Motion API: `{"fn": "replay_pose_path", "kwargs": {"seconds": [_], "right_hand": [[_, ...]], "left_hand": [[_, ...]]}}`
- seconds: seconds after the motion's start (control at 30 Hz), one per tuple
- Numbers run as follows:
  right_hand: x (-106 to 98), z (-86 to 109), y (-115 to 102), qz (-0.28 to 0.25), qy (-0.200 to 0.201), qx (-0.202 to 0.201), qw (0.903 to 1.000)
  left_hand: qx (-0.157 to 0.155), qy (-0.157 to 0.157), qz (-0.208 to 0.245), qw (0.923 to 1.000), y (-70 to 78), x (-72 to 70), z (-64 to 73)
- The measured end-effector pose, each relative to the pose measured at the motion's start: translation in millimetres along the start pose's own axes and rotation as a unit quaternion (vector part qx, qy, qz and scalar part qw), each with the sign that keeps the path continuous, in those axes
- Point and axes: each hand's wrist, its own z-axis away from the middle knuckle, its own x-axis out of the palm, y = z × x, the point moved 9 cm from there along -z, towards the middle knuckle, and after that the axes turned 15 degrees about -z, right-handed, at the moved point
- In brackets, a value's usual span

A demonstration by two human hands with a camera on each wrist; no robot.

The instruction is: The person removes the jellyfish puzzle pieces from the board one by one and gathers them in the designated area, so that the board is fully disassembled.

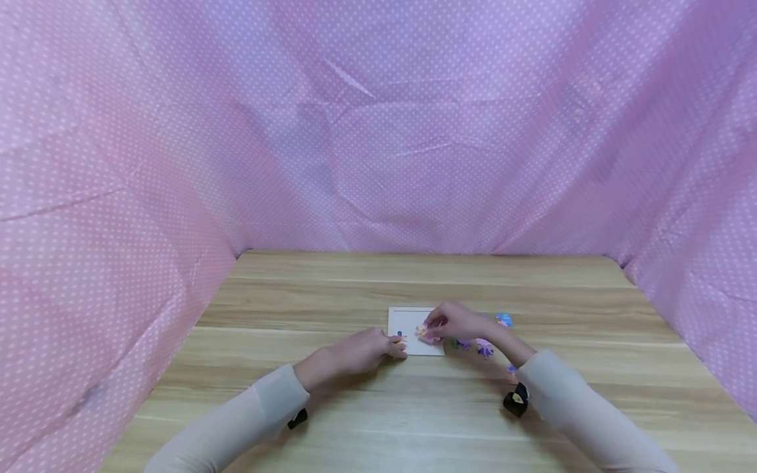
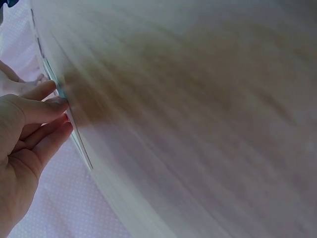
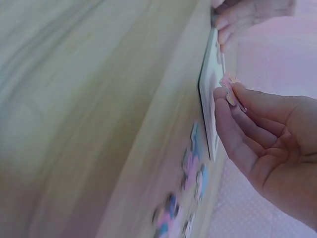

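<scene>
A white rectangular puzzle board (image 1: 414, 317) lies on the wooden table. My right hand (image 1: 458, 320) holds a pink and yellow jigsaw piece (image 1: 422, 332) just above the board. In the right wrist view this piece (image 3: 228, 88) is pinched between thumb and fingertips, tilted up from the board's surface. At the board's near left corner, my left hand (image 1: 368, 348) has thumb and fingers around a small orange-toned jigsaw piece (image 1: 401, 343), mostly hidden by them. A dark blue spot (image 1: 399, 333) shows beside those fingers. The left wrist view has the fingertips (image 2: 60, 103) at the board's edge.
Several loose jigsaw pieces (image 1: 485, 348) in purple, pink and blue lie right of the board, partly under the right forearm. One blue piece (image 1: 504, 319) is farther back. Pink dotted cloth (image 1: 378, 164) hangs behind the table and at both sides.
</scene>
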Motion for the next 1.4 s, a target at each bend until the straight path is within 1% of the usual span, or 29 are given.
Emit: {"fn": "replay_pose_path", "kwargs": {"seconds": [0.1, 0.3, 0.4, 0.5, 0.63, 0.7, 0.8, 0.97, 1.07, 1.13, 1.2, 1.3, 1.4], "right_hand": [[-6.0, 9.2, 2.6, -0.012, 0.003, -0.006, 0.9999], [-15.7, 28.2, 6.9, -0.014, 0.033, -0.02, 0.9991], [-18.1, 36.8, 11.6, -0.044, 0.05, -0.007, 0.9978], [-18.7, 45.0, 14.9, -0.076, 0.058, 0.005, 0.9954], [-17.8, 55.9, 14.4, -0.091, 0.048, 0.004, 0.9947], [-17.6, 61.3, 13.8, -0.094, 0.038, 0.001, 0.9948], [-18.2, 69.0, 14.6, -0.092, 0.027, 0.002, 0.9953], [-19.5, 79.4, 13.5, -0.084, 0.012, -0.007, 0.9964], [-19.3, 85.1, 12.1, -0.091, 0.001, -0.017, 0.9957], [-19.0, 89.0, 12.6, -0.1, -0.004, -0.017, 0.9949], [-18.1, 92.4, 14.5, -0.107, -0.006, -0.011, 0.9942], [-17.2, 95.9, 18.2, -0.11, 0.001, 0.006, 0.9939], [-16.6, 97.6, 20.9, -0.098, 0.012, 0.019, 0.9949]], "left_hand": [[0.002, -0.002, -0.003, 1.0, -0.7, 0.6, 0.2], [0.0, -0.001, 0.01, 0.9999, -1.9, 3.0, 2.0], [0.0, 0.005, 0.015, 0.9999, -1.7, 3.0, 2.9], [0.004, 0.007, 0.017, 0.9998, -0.6, 2.7, 3.7], [0.01, 0.009, 0.023, 0.9997, 0.9, 2.8, 3.6], [0.013, 0.016, 0.019, 0.9996, 1.9, 1.6, 3.1], [0.011, 0.019, 0.022, 0.9995, 1.6, 0.9, 2.1], [0.004, 0.017, 0.028, 0.9995, 0.8, -0.1, 1.9], [0.0, 0.016, 0.026, 0.9995, 0.5, -1.5, 2.1], [-0.002, 0.014, 0.023, 0.9996, 0.1, -1.9, 1.9], [-0.002, 0.011, 0.021, 0.9997, -0.1, -1.8, 1.7], [-0.002, 0.007, 0.02, 0.9998, 0.3, -1.5, 1.6], [-0.002, 0.004, 0.023, 0.9997, 0.6, -1.1, 2.0]]}}
